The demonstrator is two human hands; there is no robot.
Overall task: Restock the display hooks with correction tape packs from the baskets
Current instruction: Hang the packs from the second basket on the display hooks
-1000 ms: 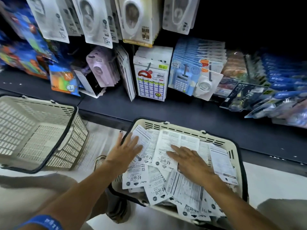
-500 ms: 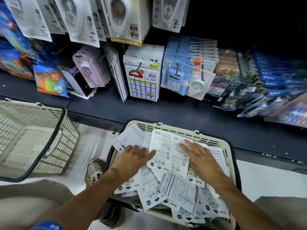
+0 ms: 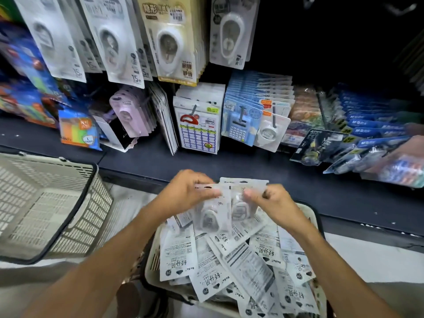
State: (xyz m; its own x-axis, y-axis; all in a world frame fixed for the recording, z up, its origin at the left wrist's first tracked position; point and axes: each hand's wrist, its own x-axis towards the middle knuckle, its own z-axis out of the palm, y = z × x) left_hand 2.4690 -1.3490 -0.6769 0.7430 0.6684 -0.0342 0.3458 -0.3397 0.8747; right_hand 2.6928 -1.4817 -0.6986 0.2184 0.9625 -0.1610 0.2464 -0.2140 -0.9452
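Both hands hold a small bunch of white correction tape packs up above the near basket. My left hand grips the bunch's top left edge. My right hand pinches its top right. Several more packs lie loose in that beige basket, mostly back side up. More correction tape packs hang in rows on the display hooks at the top left and centre.
A second beige basket with a black handle stands at the left, nothing inside it. A dark shelf carries calculators, stamp packs, sticky notes and blue pen packs. The upper right of the display is dark.
Both hands were spread flat on the packs in the basket. Now they have lifted a bunch of packs out and hold it above the basket. The view has tilted up toward the hooks.
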